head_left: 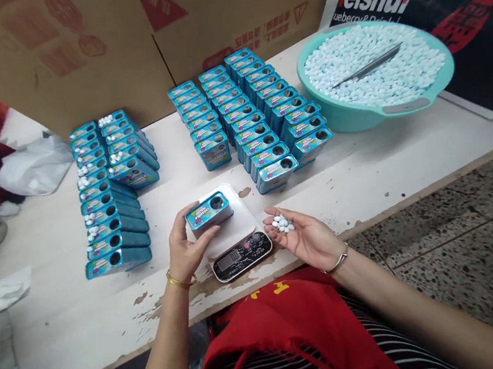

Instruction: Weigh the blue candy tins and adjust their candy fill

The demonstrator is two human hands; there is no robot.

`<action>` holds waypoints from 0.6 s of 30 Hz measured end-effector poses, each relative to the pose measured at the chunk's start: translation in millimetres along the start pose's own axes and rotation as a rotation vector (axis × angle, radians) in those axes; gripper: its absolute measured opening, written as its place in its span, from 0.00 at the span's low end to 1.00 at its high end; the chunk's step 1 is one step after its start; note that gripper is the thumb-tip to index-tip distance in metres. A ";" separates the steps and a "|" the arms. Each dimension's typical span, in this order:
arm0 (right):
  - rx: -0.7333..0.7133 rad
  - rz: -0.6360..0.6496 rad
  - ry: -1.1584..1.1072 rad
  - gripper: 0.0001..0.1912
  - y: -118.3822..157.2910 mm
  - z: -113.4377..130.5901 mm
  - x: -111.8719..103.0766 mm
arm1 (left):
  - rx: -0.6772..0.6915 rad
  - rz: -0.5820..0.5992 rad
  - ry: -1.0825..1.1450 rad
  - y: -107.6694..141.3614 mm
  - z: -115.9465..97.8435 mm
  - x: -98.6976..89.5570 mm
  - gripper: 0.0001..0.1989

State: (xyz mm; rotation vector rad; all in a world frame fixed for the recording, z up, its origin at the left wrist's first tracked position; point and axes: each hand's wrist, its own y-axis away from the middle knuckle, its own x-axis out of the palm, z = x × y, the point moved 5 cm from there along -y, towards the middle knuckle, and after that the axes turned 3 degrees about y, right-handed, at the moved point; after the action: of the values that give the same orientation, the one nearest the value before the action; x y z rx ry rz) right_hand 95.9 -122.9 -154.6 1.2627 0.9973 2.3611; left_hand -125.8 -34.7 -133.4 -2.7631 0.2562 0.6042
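Observation:
My left hand (pixel 185 242) is wrapped round a blue candy tin (pixel 208 211) with a round hole in its top. That tin is over the white plate of a digital kitchen scale (pixel 244 259); whether it rests there I cannot tell. Palm up to the right of the scale, my right hand (pixel 308 238) cups a small heap of pale candies (pixel 282 224). Rows of similar tins (pixel 275 169) stand beyond the scale. Another group of tins (pixel 117 258) is on the left, some with white candies at their holes.
A turquoise basin (pixel 361 118) full of pale candies stands at the right, a metal strip (pixel 368 66) lying on them. Behind the tins rises a large cardboard box (pixel 109 43). Far right is a printed black carton (pixel 456 55). A white plastic bag (pixel 35 166) lies left.

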 end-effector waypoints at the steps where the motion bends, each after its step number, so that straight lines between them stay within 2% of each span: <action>1: -0.006 -0.009 0.009 0.11 -0.2 -0.7 -3.6 | 0.018 -0.010 0.023 0.3 -2.5 -4.3 0.29; 6: -0.011 0.009 0.016 0.08 -3.3 -5.0 -17.6 | 0.066 -0.139 0.138 3.5 -11.2 -32.3 0.27; 9: -0.009 0.027 0.009 0.08 -3.7 -4.4 -20.7 | 0.061 -0.178 0.168 5.0 -12.7 -41.7 0.25; 18: -0.005 0.005 0.019 0.12 0.0 -0.8 -17.9 | 0.044 -0.174 0.167 5.3 -9.9 -41.2 0.19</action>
State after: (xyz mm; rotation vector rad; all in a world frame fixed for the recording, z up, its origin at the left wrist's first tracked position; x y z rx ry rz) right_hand 105.5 -132.8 -166.1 1.2446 0.9951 2.3816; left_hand -160.2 -38.5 -108.3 -2.7581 0.0631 0.3214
